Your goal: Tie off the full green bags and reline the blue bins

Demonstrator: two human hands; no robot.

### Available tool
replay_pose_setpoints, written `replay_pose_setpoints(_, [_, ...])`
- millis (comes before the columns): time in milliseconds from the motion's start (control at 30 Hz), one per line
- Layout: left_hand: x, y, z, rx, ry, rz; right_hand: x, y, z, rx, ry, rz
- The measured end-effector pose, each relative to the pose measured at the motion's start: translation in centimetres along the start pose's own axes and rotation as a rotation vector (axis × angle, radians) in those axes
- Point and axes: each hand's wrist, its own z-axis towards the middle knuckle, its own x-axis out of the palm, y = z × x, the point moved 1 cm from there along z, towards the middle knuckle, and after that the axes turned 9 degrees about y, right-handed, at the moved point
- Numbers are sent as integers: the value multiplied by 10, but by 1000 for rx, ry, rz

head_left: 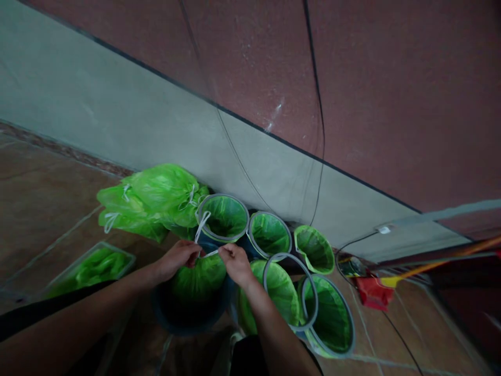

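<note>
A green garbage bag sits gathered at its neck inside a dark bin in front of me. Its white drawstring stretches between my two hands above the neck, and a loop of it sticks up behind. My left hand pinches the string on the left side. On the right, my right hand pinches the other part between thumb and fingers. Several bins lined with green bags stand to the right, one of them a back bin with a grey rim. A loose grey ring lies over the front bins.
Tied green bags are piled at the wall on the left. A clear tray of green bags stands on the floor. To the right are a red dustpan, a yellow-ended pole and a black cable.
</note>
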Motion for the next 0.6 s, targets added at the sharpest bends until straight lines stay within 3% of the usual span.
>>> replay_pose_setpoints(133, [6, 0, -7, -46, 23, -235, 2, 4, 2, 0, 28, 314])
replay_pose_setpoints(233, [6, -1, -8, -42, 72, -282, 4, 8, 2, 23, 48, 449])
replay_pose_setpoints(400, [11, 1, -5, 63, 280, -63, 6, 14, -1, -77, 69, 463])
replay_pose_setpoints(500, [14, 3, -3, 122, 278, 143, 10, 17, -1, -134, 141, 459])
replay_pose_setpoints(600, [16, 3, -2, 153, 247, 218, 14, 16, 0, -4, 157, 492])
